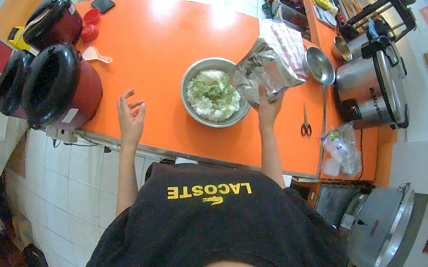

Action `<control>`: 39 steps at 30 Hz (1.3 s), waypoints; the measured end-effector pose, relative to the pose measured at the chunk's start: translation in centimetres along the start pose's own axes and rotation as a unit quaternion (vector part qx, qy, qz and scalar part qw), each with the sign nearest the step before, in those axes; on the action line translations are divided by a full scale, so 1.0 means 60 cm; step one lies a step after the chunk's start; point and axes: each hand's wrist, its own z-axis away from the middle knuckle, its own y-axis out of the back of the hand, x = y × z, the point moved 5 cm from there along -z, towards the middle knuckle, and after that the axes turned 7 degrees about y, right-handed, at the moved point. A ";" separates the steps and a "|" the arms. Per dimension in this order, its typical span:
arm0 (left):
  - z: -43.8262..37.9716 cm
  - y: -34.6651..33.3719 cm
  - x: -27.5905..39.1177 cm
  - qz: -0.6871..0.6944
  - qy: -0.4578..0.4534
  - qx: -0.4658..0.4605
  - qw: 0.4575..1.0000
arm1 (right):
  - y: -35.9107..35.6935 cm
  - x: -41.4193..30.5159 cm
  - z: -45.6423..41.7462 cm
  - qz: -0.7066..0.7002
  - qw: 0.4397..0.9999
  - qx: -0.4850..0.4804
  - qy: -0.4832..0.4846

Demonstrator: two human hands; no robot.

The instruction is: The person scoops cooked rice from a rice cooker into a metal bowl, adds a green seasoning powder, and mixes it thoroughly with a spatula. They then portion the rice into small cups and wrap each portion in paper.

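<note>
A steel mixing bowl (pixel 190 111) on the orange table (pixel 145 51) holds white rice (pixel 214 95) with green seasoning heaped over its middle. My right hand (pixel 269 109) grips a silver foil bag (pixel 260 68), which tilts with one end over the bowl's right rim. The bag's mouth is hard to make out. Above the table's front edge, left of the bowl, my left hand (pixel 131 119) is raised with its fingers apart and nothing in them.
Dark red rice warmers (pixel 66 86) with black lids stand at the left, beside a rice paddle (pixel 97 55). At the right are scissors (pixel 305 124), another steel bowl (pixel 319 66), a large rice cooker (pixel 367 86) and a plastic bag (pixel 342 150).
</note>
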 end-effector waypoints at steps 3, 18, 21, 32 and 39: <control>-0.007 -0.014 0.008 -0.008 -0.005 -0.002 1.000 | -0.024 0.009 0.000 -0.033 0.998 -0.021 -0.039; -0.007 -0.022 -0.004 -0.004 0.001 0.003 1.000 | 0.035 -0.017 0.008 0.065 0.998 -0.019 -0.006; -0.010 -0.034 0.011 0.002 -0.004 -0.009 1.000 | 0.034 0.024 -0.026 0.002 0.999 0.037 0.028; -0.008 -0.071 0.011 -0.029 0.005 -0.048 0.998 | 0.002 0.086 -0.032 -0.418 0.809 -0.047 -0.411; 0.009 -0.048 -0.011 -0.056 -0.002 -0.019 0.998 | 0.140 0.057 -0.048 -0.797 0.413 -0.073 -0.434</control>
